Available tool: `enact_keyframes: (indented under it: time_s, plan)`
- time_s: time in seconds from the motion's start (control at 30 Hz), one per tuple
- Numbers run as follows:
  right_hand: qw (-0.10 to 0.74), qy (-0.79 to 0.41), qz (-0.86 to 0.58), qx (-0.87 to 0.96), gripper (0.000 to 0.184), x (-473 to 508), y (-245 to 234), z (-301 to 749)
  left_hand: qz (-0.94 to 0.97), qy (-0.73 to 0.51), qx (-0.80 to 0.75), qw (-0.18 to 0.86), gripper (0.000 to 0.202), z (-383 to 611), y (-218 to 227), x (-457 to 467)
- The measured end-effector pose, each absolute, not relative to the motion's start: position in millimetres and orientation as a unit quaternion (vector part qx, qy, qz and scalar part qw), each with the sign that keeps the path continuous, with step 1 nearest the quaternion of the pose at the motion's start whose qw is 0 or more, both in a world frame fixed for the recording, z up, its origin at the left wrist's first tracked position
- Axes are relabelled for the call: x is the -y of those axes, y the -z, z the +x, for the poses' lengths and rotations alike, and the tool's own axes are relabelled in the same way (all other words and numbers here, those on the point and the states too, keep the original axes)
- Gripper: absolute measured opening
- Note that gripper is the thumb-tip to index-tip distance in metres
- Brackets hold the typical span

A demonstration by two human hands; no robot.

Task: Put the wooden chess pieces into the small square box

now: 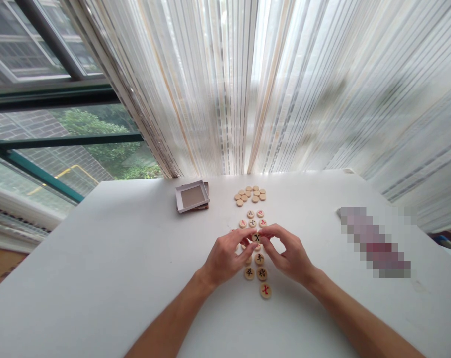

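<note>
My left hand and my right hand meet over the middle of a white table. Together their fingertips pinch one round wooden chess piece with a black character on it. Under and around the hands lie several face-up wooden pieces with red or black characters, in rough rows running toward me. The nearest of these is a piece with a red character. Farther back sit more face-up pieces.
A cluster of blank, face-down wooden pieces lies at the back of the table. A small open cardboard box stands to their left. A blurred-out flat object lies at the right. Striped curtains and a window stand behind.
</note>
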State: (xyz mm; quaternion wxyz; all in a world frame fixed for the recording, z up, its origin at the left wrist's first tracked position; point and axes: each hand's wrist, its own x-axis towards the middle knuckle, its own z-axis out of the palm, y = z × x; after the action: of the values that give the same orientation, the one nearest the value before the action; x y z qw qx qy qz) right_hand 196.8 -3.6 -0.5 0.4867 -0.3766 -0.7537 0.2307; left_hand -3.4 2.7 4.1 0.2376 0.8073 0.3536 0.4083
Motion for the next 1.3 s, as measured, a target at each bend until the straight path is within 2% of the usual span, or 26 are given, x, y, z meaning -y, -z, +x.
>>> enact_keyframes:
  time_s: [0.17, 0.5, 0.7, 0.8, 0.93, 1.3]
  plan:
    - [0.490, -0.248, -0.359, 0.755, 0.026, 4.1, 0.1, 197.0, 0.789, -0.429, -0.352, 0.262, 0.034, -3.4, -2.6, -2.8]
    - [0.506, -0.354, -0.380, 0.689, 0.018, 4.3, 2.5, 196.5, 0.737, -0.469, -0.357, 0.331, 0.031, 0.3, 1.6, -2.5]
    - [0.478, -0.437, -0.385, 0.658, 0.021, 3.1, -1.1, 196.0, 0.733, -0.478, -0.363, 0.320, 0.032, 3.6, 1.4, -3.0]
    - [0.501, -0.448, -0.384, 0.633, 0.024, 1.6, 0.5, 194.0, 0.744, -0.474, -0.366, 0.297, 0.035, 5.2, 1.3, -4.7]
    - [0.540, -0.454, -0.385, 0.594, 0.015, 1.0, 0.8, 192.5, 0.761, -0.463, -0.366, 0.268, 0.032, 4.7, -2.2, -6.0]
    - [0.505, -0.430, -0.407, 0.628, 0.015, 2.9, -1.9, 195.0, 0.765, -0.468, -0.352, 0.269, 0.033, 1.3, 0.4, 0.3]
